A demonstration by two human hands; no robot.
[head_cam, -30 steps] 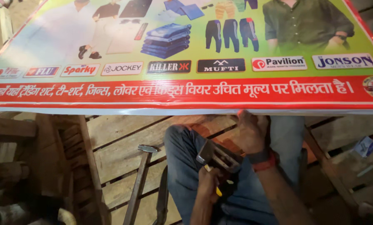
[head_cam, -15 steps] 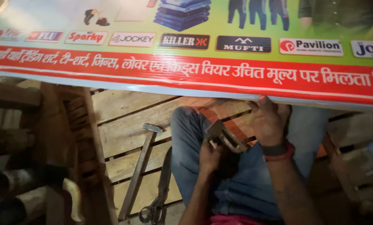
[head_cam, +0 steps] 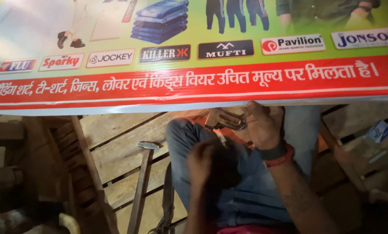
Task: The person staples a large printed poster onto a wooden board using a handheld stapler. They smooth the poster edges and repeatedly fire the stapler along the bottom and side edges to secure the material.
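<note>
Compared with half a second earlier, the right hand (head_cam: 263, 125) had lifted the metal tool (head_cam: 224, 119) higher, until it sat just under the near edge of the printed banner (head_cam: 194, 82), while the left hand (head_cam: 205, 162) had come off the tool and dropped toward the lap. At the far left of the scene stood dark wooden furniture parts (head_cam: 38, 164), hard to make out in the dim light. A hammer (head_cam: 143, 173) with a wooden handle lay on the plank platform (head_cam: 116, 143), its metal head pointing to the far side, and near it a pair of pliers or shears (head_cam: 167, 208) lay beside the person's knee. The left hand was blurred and loosely curled over the jeans; I cannot tell if it kept anything inside. The right hand was closed around the tool, fingers wrapped on its body, with a dark band and a red band at the wrist. This suggested that the tool was being brought against the banner's border, with only one hand guiding it. A small blue and white packet (head_cam: 378, 130) lay on the planks at the far right.
</note>
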